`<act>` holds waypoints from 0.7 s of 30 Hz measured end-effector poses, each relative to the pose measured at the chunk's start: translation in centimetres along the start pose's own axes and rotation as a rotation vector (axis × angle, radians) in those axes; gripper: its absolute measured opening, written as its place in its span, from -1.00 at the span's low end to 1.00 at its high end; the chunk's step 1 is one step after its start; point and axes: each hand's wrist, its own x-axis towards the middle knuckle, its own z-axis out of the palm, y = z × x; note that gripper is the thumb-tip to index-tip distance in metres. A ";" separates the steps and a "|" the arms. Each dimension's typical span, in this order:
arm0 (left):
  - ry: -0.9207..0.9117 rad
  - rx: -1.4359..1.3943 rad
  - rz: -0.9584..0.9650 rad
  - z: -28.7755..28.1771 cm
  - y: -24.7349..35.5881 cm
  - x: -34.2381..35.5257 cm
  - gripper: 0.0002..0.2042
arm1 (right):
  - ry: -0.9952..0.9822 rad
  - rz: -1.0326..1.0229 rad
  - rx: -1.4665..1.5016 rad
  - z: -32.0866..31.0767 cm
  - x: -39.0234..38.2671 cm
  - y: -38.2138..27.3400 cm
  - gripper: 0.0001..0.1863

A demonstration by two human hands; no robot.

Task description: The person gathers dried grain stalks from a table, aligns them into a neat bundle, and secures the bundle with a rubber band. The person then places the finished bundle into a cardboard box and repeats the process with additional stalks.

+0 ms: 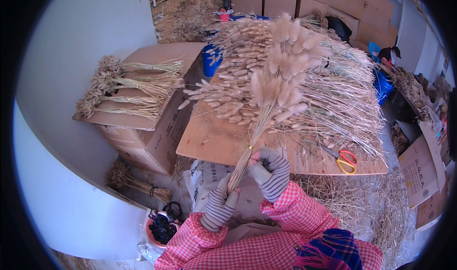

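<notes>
Head view. Your left hand [220,204] clasps the bunch [266,86] low on its stems; your right hand [271,172] pinches them just above. Bunch stands over the board [214,141]: likely light, dry, brittle; hold stems, not heads. Stem ends are hidden in the gloves. Scissors [346,159] lie nearby.

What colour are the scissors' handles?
Yellow and red on the scissors, seen in the head view.
</notes>
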 end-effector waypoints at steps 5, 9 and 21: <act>0.047 0.283 0.147 -0.1 -0.2 -0.2 -0.52 | -0.037 0.072 -0.036 -0.2 0.1 0.0 -0.87; 0.277 0.635 0.612 -0.9 -0.3 0.3 -0.49 | -0.109 -0.178 -0.331 -1.2 0.5 -0.8 -0.82; 0.325 1.172 0.541 -2.3 0.4 0.2 -0.53 | -0.417 -0.659 -1.522 -2.6 2.7 -4.0 -0.73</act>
